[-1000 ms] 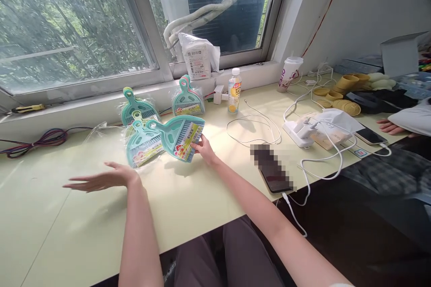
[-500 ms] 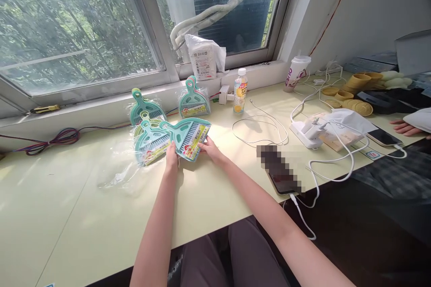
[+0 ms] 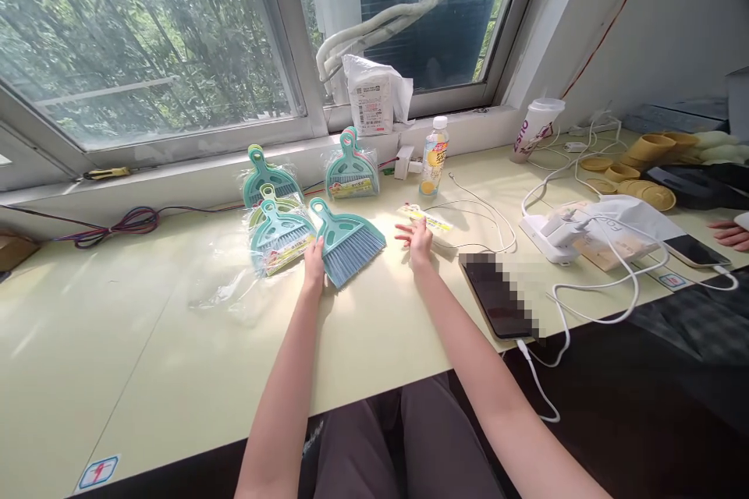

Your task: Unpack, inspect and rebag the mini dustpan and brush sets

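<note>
One teal dustpan-and-brush set [image 3: 351,238] is in your left hand [image 3: 314,263], pinched at its left edge, bristles angled toward you, mid-table just right of the packed sets [image 3: 283,232]. Your right hand [image 3: 420,243] is at the printed label card [image 3: 436,221], fingers spread, thumb overlapping the card (can't tell if it's gripping or only touching). Card sits right of the set, apart from it, in front of the drink bottle [image 3: 434,160]. Phone [image 3: 497,300] lies near your right forearm. Clear plastic wrap [image 3: 225,292] is left of your left hand.
</note>
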Tool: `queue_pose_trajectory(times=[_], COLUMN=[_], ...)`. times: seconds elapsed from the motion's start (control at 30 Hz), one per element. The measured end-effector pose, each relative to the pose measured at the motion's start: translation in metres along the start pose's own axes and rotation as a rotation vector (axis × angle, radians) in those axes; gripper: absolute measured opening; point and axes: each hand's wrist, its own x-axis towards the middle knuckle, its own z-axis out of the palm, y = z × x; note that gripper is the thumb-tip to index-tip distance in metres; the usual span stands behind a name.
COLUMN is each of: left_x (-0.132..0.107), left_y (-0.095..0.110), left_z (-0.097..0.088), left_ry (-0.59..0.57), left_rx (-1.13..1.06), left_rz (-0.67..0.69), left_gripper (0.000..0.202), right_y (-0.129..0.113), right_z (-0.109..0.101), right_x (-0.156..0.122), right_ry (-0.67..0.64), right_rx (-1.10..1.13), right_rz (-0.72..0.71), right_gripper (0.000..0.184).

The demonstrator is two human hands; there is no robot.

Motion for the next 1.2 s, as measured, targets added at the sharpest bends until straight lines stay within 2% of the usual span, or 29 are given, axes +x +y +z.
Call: queue_pose_trajectory(times=[0.07, 0.1, 0.23, 0.3, 0.37, 0.47, 0.6, 0.7, 1.0, 1.1, 1.2], left_x=[-0.005, -0.008, -0.018, -0.021, -0.023, -0.024, -0.022, -0.02, -0.021, -0.017, -0.009], left_y=[0.001, 0.001, 0.005, 0.007, 0.007, 0.007, 0.007, 0.01, 0.029, 0.027, 0.022], left_z=[0.008, 0.012, 0.025, 0.028, 0.029, 0.029, 0.028, 0.025, 0.021, 0.015, 0.003], left_ry=[-0.051, -0.066, -0.146, -0.176, -0.198, -0.215, -0.271, -0.312, -0.375, -0.382, -0.286], left_rx=[0.016, 0.018, 0.039, 0.075, 0.103, 0.138, 0.14, 0.155, 0.23, 0.304, 0.437], left_rz=[-0.006, -0.01, -0.003, 0.028, 0.053, 0.073, -0.014, -0.066, 0.02, 0.073, 0.145], left_gripper=[0.036, 0.036, 0.037, 0.037, 0.038, 0.04, 0.041, 0.041, 0.041, 0.039, 0.033], right_y=[0.001, 0.001, 0.006, 0.007, 0.007, 0.006, 0.006, 0.006, -0.001, -0.003, -0.006], right_z=[0.003, 0.006, 0.025, 0.032, 0.034, 0.033, 0.027, 0.025, 0.027, 0.027, 0.022], right_x=[-0.007, -0.013, -0.042, -0.053, -0.058, -0.056, -0.047, -0.041, -0.036, -0.035, -0.029], right_ry=[-0.08, -0.12, -0.215, -0.248, -0.24, -0.184, -0.17, -0.187, -0.158, -0.187, -0.271], right_rx=[-0.133, -0.24, -0.725, -0.909, -1.033, -1.139, -1.235, -1.225, -0.905, -0.664, -0.382], right_rz=[-0.039, -0.102, -0.562, -0.723, -0.785, -0.802, -0.763, -0.684, -0.53, -0.462, -0.391], right_gripper=[0.06, 0.06, 0.045, 0.035, 0.032, 0.034, 0.042, 0.044, 0.046, 0.041, 0.039])
